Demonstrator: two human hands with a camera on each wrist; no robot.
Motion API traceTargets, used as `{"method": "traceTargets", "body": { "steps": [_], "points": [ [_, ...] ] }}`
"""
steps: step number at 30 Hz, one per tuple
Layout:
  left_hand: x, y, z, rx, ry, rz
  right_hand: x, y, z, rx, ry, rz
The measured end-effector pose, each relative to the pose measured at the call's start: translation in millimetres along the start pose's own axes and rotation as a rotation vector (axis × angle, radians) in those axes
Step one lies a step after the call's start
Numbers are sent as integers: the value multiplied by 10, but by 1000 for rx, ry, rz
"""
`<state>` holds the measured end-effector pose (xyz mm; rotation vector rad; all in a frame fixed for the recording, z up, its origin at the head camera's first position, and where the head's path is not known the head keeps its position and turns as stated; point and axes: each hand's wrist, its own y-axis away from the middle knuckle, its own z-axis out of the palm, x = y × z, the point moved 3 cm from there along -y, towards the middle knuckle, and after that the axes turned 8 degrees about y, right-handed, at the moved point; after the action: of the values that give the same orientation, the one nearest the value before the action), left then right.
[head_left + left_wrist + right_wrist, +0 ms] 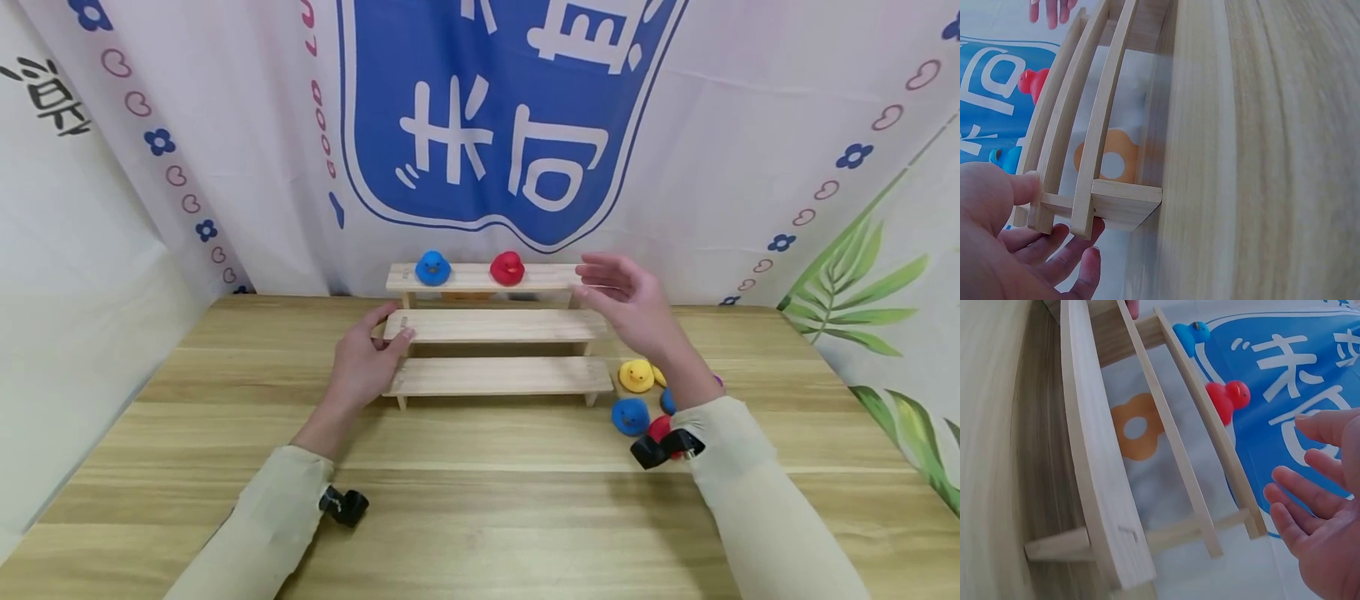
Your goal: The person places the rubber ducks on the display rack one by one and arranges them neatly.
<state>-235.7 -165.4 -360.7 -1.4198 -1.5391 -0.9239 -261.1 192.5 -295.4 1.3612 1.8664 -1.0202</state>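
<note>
Head: the left hand point(362, 362) grips a three-tier wooden stand point(495, 325) by its left end; the right hand point(633, 304) is near its right end. Left wrist: thumb and fingertips touch its edges. Right wrist: fingers spread, empty, apart from the stand.

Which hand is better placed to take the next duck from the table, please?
Probably the right hand: it is empty and nearer the yellow duck on the table, while the left hand grips the wooden stand.
</note>
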Motion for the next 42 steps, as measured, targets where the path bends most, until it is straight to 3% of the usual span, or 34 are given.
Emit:
{"method": "traceTargets", "body": {
  "steps": [14, 26, 42],
  "points": [
    [5, 9, -9, 1, 9, 2, 244, 247, -309, 48, 58, 11],
    [-7, 6, -10, -1, 13, 1, 531, 448, -471, 75, 159, 101],
    [-1, 1, 2, 6, 29, -6, 791, 607, -495, -25, 260, 176]
  ]
}}
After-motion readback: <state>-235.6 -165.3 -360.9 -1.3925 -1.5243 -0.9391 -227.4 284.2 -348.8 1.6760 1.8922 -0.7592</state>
